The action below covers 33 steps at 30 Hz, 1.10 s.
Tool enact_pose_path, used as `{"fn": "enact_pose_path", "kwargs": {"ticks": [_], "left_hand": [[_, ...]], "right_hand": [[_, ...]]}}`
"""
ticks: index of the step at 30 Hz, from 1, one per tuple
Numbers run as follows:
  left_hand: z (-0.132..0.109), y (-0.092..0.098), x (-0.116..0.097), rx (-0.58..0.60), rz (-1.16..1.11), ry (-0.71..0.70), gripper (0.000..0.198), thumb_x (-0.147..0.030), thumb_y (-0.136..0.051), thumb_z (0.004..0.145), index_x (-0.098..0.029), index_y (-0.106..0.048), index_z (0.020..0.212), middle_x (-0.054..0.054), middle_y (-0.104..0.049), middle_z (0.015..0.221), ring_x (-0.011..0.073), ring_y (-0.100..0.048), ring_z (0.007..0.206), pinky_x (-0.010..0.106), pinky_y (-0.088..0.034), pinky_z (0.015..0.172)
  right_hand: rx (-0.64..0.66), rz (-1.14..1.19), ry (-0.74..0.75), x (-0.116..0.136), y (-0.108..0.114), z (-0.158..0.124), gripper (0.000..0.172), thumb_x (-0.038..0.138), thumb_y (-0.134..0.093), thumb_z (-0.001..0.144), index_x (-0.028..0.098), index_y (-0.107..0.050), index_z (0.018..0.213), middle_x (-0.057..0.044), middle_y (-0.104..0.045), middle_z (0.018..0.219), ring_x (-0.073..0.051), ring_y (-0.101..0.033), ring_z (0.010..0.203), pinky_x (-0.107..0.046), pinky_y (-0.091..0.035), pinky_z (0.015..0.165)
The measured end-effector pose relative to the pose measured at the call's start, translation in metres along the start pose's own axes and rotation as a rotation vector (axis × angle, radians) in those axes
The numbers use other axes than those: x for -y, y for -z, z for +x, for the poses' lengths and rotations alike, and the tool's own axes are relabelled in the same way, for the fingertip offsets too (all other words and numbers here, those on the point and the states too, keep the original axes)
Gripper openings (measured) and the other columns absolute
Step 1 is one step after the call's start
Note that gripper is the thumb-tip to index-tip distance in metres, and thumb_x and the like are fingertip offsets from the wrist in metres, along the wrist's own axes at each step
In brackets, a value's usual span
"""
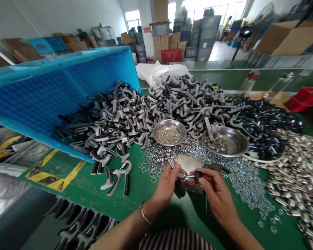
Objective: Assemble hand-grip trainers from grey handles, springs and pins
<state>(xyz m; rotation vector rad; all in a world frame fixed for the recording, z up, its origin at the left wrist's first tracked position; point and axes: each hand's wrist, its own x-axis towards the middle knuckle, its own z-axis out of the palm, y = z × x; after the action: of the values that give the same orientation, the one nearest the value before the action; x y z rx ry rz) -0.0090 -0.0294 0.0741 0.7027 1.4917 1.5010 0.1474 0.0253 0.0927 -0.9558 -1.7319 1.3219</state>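
Observation:
My left hand (163, 185) is closed around a spring clamp with black grips (179, 190), most of it hidden by the fingers. A coil spring (171, 163) shows above the thumb. In my right hand (217, 190), the fingertips pinch a screw with a black knob (198, 175). Its shiny shaft (190, 176) points left and meets the metal end of the clamp. Both hands are over a small metal block (190, 163) on the green table. Finished-looking grey-and-black clamps (120, 177) lie to the left.
A blue crate (67, 78) lies tipped, spilling clamp parts (135, 114). Steel bowls (169, 141) (237, 140) hold small parts. Loose rings (153, 163), nuts (246, 185), black-knobbed screws (270, 119) and metal sleeves (297, 166) are heaped around. More clamps (80, 225) sit below the table's left edge.

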Motion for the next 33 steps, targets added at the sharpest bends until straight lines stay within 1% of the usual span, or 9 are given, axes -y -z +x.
{"fn": "enact_pose_path", "kwargs": {"ticks": [6,13,17,20,22,26,28,30,33], "left_hand": [[-0.005,0.002,-0.008,0.029,0.107,-0.002,0.038,-0.053,-0.046,0.095,-0.018,-0.058,0.09,0.002,-0.063,0.083,0.0166,-0.059,0.077,0.028,-0.046,0.077],[-0.008,0.002,-0.017,0.102,0.214,-0.029,0.032,-0.049,-0.048,0.095,-0.019,-0.058,0.097,0.003,-0.062,0.091,0.0171,-0.057,0.086,0.029,-0.046,0.083],[-0.007,0.005,-0.015,0.067,0.365,-0.163,0.026,-0.044,-0.045,0.097,-0.019,-0.054,0.098,0.002,-0.06,0.089,0.0163,-0.055,0.082,0.029,-0.045,0.08],[-0.005,0.01,-0.01,0.047,0.474,-0.25,0.022,-0.041,-0.048,0.096,-0.019,-0.053,0.092,0.001,-0.058,0.084,0.0153,-0.053,0.078,0.028,-0.043,0.077],[-0.003,0.014,-0.009,0.041,0.472,-0.25,0.023,-0.041,-0.048,0.096,-0.02,-0.052,0.09,0.0,-0.058,0.082,0.015,-0.053,0.076,0.027,-0.043,0.075],[-0.003,0.018,-0.015,0.065,0.341,-0.085,0.026,-0.045,-0.049,0.095,-0.02,-0.053,0.087,0.0,-0.059,0.079,0.0146,-0.055,0.073,0.025,-0.045,0.071],[-0.004,0.019,-0.019,0.107,0.298,-0.011,0.026,-0.045,-0.05,0.094,-0.02,-0.053,0.086,-0.001,-0.058,0.077,0.0142,-0.056,0.071,0.025,-0.046,0.069],[-0.004,0.019,-0.019,0.088,0.321,-0.025,0.023,-0.042,-0.05,0.094,-0.02,-0.052,0.086,-0.001,-0.058,0.077,0.0139,-0.055,0.07,0.025,-0.045,0.068],[-0.004,0.02,-0.011,0.02,0.499,-0.23,0.02,-0.037,-0.05,0.094,-0.02,-0.051,0.084,0.0,-0.057,0.078,0.0144,-0.052,0.073,0.026,-0.044,0.071]], "right_hand": [[0.085,-0.393,0.171,-0.015,0.0,-0.006,0.016,0.032,-0.054,0.095,0.022,-0.058,0.107,-0.006,-0.071,0.098,-0.022,-0.07,0.087,-0.034,-0.057,0.078],[0.322,-0.36,0.408,-0.012,0.012,0.0,0.022,0.02,-0.053,0.095,0.024,-0.054,0.117,-0.009,-0.065,0.111,-0.023,-0.064,0.105,-0.038,-0.052,0.092],[0.371,-0.014,0.064,-0.005,-0.001,0.001,0.008,0.031,-0.05,0.098,0.023,-0.051,0.099,-0.002,-0.062,0.082,-0.018,-0.064,0.076,-0.033,-0.054,0.071],[0.429,0.28,-0.245,-0.003,-0.016,-0.004,0.02,0.041,-0.041,0.101,0.025,-0.042,0.09,0.008,-0.045,0.061,-0.012,-0.047,0.047,-0.026,-0.047,0.048],[0.398,0.171,-0.227,-0.004,-0.02,-0.006,0.019,0.042,-0.044,0.1,0.024,-0.044,0.093,0.006,-0.05,0.065,-0.013,-0.05,0.05,-0.027,-0.048,0.05],[0.336,-0.294,0.178,-0.011,-0.013,-0.002,0.02,0.038,-0.05,0.097,0.022,-0.057,0.107,-0.01,-0.067,0.098,-0.025,-0.064,0.092,-0.042,-0.051,0.084],[0.366,-0.34,0.247,-0.013,-0.012,0.002,0.026,0.043,-0.05,0.096,0.021,-0.061,0.106,-0.012,-0.067,0.101,-0.027,-0.063,0.096,-0.045,-0.05,0.088],[0.351,-0.252,0.132,-0.012,-0.017,0.004,0.031,0.052,-0.052,0.094,0.021,-0.06,0.098,-0.009,-0.067,0.088,-0.024,-0.064,0.084,-0.041,-0.052,0.081],[0.393,0.098,-0.32,-0.007,-0.029,0.002,0.046,0.065,-0.036,0.096,0.023,-0.05,0.083,0.003,-0.05,0.059,-0.015,-0.051,0.05,-0.03,-0.05,0.053]]}}
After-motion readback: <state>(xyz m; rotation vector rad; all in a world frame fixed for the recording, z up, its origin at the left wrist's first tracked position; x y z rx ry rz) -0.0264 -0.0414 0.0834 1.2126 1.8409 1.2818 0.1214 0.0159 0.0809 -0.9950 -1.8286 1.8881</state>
